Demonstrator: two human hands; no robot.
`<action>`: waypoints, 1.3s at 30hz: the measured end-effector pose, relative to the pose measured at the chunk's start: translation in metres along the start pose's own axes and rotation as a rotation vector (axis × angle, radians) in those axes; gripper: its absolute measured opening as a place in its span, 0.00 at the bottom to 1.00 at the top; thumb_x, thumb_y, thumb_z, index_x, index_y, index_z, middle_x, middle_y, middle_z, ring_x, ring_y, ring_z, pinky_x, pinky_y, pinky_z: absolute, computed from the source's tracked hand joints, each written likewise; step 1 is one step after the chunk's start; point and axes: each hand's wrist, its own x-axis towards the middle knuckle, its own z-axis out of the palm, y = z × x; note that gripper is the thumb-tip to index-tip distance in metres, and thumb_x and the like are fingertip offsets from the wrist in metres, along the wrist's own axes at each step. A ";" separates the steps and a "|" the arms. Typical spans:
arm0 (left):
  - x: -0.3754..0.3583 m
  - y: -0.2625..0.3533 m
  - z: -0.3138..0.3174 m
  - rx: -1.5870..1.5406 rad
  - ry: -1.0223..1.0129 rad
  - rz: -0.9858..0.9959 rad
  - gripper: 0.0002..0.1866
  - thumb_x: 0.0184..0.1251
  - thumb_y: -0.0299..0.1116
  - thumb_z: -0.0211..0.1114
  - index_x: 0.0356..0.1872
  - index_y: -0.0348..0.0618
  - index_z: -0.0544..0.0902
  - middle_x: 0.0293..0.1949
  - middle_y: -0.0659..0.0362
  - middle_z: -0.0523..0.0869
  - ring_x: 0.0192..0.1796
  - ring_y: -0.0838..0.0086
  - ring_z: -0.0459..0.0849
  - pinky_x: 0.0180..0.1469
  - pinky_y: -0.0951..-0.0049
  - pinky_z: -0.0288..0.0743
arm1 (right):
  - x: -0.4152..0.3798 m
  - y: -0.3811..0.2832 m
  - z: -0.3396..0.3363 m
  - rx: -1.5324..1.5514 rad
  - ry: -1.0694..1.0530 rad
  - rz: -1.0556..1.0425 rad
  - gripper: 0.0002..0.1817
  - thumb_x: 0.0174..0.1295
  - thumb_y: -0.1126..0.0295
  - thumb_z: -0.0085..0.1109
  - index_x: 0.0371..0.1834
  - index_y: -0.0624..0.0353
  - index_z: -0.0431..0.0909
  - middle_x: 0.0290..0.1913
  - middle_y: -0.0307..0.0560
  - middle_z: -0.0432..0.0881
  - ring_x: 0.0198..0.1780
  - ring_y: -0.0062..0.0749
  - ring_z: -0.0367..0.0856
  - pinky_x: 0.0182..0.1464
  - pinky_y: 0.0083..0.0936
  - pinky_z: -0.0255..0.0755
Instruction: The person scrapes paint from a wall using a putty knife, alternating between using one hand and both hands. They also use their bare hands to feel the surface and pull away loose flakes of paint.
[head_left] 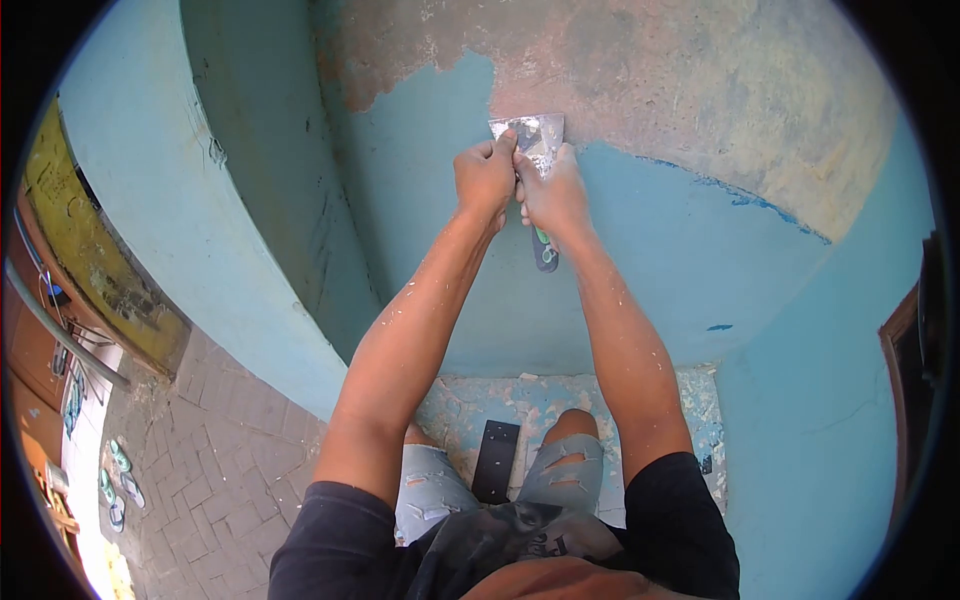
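A putty knife with a wide, paint-smeared metal blade lies with its edge against the wall, where the blue paint meets the bare plaster. My left hand is closed on the left side of the blade, thumb on the metal. My right hand grips the blade's right side and the top of the handle. The dark handle end, with green on it, sticks out below my right hand. Pale dust covers my right fingers, and paint flecks dot both forearms.
A blue pillar juts out at left, with grey paving and several sandals beyond it. Paint chips litter the ledge below, where a dark flat board lies between my legs. A brown frame is at right.
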 end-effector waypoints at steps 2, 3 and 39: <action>-0.002 -0.004 -0.002 -0.034 0.014 -0.016 0.20 0.80 0.37 0.64 0.25 0.37 0.79 0.19 0.57 0.80 0.15 0.74 0.73 0.17 0.67 0.62 | -0.001 0.007 0.005 0.004 0.032 -0.012 0.21 0.75 0.63 0.63 0.53 0.68 0.64 0.29 0.50 0.82 0.22 0.34 0.82 0.21 0.32 0.75; 0.000 -0.003 -0.004 -0.033 0.017 -0.018 0.20 0.80 0.37 0.64 0.25 0.37 0.79 0.19 0.57 0.80 0.15 0.74 0.73 0.17 0.67 0.62 | 0.001 0.007 0.006 0.004 0.030 -0.010 0.21 0.75 0.63 0.63 0.53 0.68 0.64 0.29 0.50 0.82 0.22 0.34 0.82 0.21 0.32 0.75; 0.004 -0.028 -0.009 -0.073 0.094 0.044 0.21 0.79 0.39 0.66 0.23 0.38 0.80 0.22 0.62 0.79 0.23 0.79 0.71 0.24 0.69 0.63 | 0.014 0.026 0.011 -0.227 0.057 -0.138 0.26 0.73 0.59 0.64 0.56 0.71 0.65 0.45 0.72 0.86 0.45 0.64 0.89 0.47 0.50 0.82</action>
